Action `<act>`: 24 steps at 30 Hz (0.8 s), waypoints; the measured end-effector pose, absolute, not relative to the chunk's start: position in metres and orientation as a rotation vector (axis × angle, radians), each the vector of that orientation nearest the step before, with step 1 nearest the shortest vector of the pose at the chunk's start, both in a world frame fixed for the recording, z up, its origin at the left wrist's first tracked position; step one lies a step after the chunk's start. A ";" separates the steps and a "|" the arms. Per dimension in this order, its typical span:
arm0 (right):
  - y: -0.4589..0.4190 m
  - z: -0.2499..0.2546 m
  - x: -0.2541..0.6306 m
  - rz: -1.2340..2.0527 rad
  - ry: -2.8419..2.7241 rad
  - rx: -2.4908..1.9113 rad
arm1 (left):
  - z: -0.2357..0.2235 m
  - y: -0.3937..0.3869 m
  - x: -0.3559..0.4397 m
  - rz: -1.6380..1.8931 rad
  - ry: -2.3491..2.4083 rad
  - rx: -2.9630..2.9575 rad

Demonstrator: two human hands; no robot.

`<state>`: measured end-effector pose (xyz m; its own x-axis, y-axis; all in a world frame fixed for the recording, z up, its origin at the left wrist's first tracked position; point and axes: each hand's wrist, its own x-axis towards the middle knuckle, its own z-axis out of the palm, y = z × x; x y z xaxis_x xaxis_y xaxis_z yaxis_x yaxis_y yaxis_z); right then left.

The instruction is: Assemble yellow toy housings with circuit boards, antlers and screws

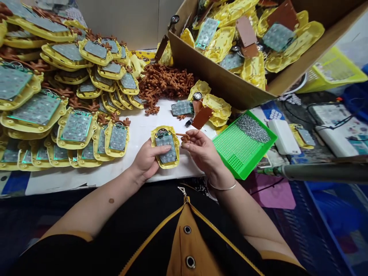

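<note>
My left hand [147, 160] grips a yellow plastic toy shell [166, 147] with a grey rubber keypad set in it, thumb resting across the pad. My right hand [201, 148] is just to the right of the shell, fingers pinched on a small brown antler-shaped rubber piece [184, 136] close to the shell's upper right edge. Both hands are over the white sheet [143, 126] on the table.
Stacks of finished yellow shells with keypads [66, 99] fill the left. A heap of brown antler pieces [165, 82] lies behind. A cardboard box [230, 84] of yellow parts stands at the back right; a green tray [241, 149] with small screws sits right of my hands.
</note>
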<state>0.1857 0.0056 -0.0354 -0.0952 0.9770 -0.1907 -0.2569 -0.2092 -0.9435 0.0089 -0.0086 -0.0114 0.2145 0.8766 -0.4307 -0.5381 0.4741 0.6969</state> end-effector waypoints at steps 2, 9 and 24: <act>-0.001 -0.044 0.176 1.543 -0.829 -1.062 | -0.012 -0.010 0.010 1.038 0.884 0.409; -0.001 -0.046 0.177 1.429 -0.709 -0.996 | -0.013 -0.020 0.015 0.878 0.919 0.431; -0.009 -0.039 0.209 1.195 -1.334 -1.064 | -0.013 -0.026 0.017 0.517 0.901 0.637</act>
